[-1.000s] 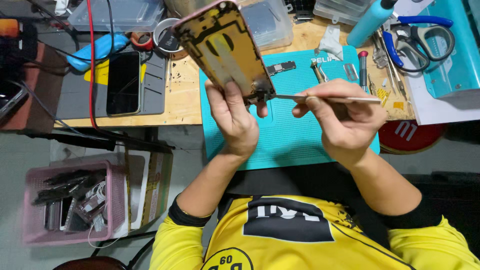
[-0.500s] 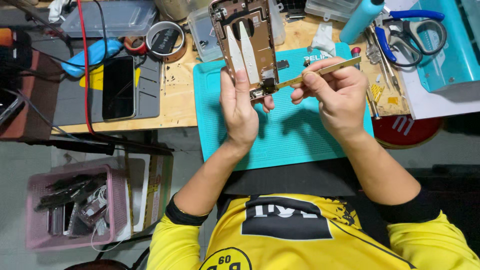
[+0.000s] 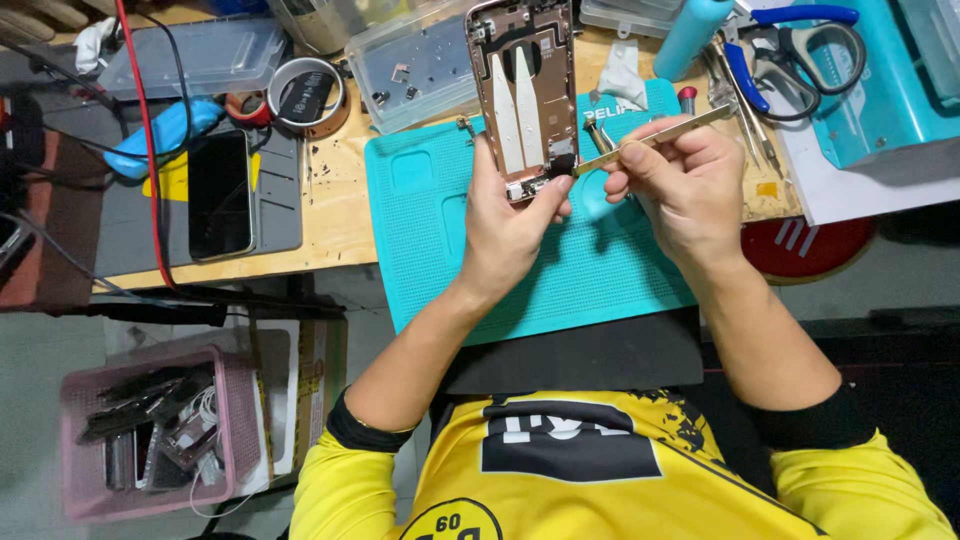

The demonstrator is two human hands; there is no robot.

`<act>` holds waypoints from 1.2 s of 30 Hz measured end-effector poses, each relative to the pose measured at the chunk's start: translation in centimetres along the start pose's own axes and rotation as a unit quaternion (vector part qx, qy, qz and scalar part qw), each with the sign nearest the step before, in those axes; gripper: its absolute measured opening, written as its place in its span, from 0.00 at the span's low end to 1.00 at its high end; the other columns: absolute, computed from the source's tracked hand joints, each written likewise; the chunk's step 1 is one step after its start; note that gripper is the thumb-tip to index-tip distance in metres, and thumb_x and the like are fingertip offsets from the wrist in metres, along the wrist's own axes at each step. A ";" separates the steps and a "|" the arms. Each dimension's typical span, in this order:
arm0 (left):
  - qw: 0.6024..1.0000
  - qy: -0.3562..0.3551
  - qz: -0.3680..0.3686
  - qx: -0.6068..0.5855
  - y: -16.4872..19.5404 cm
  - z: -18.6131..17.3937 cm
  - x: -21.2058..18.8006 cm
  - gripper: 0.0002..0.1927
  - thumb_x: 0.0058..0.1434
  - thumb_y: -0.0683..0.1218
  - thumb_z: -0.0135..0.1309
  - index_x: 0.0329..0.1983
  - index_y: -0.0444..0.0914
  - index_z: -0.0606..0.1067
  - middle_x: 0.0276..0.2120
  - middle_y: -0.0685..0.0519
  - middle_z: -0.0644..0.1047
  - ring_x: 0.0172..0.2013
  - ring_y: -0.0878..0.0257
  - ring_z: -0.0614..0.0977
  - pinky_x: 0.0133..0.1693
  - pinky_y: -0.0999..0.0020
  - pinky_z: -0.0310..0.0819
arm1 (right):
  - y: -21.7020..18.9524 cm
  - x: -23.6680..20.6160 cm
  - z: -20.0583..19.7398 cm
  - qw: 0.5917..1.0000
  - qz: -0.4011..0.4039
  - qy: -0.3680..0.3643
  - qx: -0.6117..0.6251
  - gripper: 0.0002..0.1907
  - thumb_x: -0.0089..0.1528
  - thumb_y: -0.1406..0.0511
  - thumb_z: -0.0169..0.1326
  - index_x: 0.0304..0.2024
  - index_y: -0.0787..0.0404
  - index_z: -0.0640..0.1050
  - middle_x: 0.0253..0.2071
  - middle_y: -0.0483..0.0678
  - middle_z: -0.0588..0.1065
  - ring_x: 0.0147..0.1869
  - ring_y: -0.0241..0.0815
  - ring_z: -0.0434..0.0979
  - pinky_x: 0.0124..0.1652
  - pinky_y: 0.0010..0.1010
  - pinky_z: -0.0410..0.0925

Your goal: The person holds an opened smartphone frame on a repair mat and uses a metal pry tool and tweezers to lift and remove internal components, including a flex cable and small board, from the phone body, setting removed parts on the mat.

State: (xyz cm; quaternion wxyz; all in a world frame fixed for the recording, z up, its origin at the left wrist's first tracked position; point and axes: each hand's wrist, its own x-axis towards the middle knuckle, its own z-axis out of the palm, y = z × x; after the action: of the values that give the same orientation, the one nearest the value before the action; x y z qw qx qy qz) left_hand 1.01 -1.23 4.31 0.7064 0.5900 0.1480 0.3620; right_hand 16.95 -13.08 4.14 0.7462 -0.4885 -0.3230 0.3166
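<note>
My left hand holds an opened rose-gold phone housing upright by its lower end, above a teal work mat. Two pale strips run down the inside of the housing. My right hand pinches thin metal tweezers, and their tip touches the housing's lower right corner, close to my left thumb.
A black phone lies on a grey mat at the left. Clear plastic parts boxes, a tape roll, scissors and pliers, a teal tray and a red disc surround the mat. A pink basket stands below the desk.
The housing has swung from a tilted pose to upright and nearer the middle. My right hand has brought the tweezers up against its lower edge.
</note>
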 end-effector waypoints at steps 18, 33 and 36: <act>0.999 -0.022 0.014 -0.025 -1.4 -0.5 0.2 0.20 0.68 0.35 0.55 0.59 0.35 0.63 0.41 0.52 0.78 0.33 0.69 0.80 0.33 0.74 0.77 | 0.0 0.8 -1.0 0.998 0.050 -0.027 0.026 0.03 0.70 0.73 0.55 0.45 0.71 0.78 0.37 0.53 0.79 0.37 0.39 0.82 0.38 0.27 0.76; 0.992 -0.085 -0.001 -0.096 -0.7 -1.4 -0.6 0.25 0.72 0.33 0.51 0.68 0.33 0.58 0.52 0.47 0.76 0.46 0.63 0.82 0.50 0.66 0.81 | -1.8 0.5 -0.9 0.999 0.021 -0.038 -0.009 0.03 0.69 0.75 0.58 0.45 0.71 0.77 0.37 0.57 0.79 0.38 0.46 0.83 0.40 0.35 0.79; 0.988 -0.103 -0.002 -0.112 -0.6 -1.7 -0.8 0.25 0.72 0.33 0.49 0.69 0.33 0.56 0.55 0.46 0.76 0.48 0.62 0.82 0.52 0.65 0.81 | -1.8 0.4 -1.0 0.999 0.017 -0.041 -0.003 0.04 0.69 0.75 0.58 0.45 0.71 0.77 0.37 0.57 0.79 0.39 0.46 0.83 0.40 0.35 0.79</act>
State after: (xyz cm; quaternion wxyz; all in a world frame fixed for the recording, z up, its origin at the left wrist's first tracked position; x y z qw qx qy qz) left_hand -0.43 -0.55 3.16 0.7804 0.5406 0.0342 0.3125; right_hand 18.25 -13.86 5.62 0.7250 -0.4830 -0.3463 0.3482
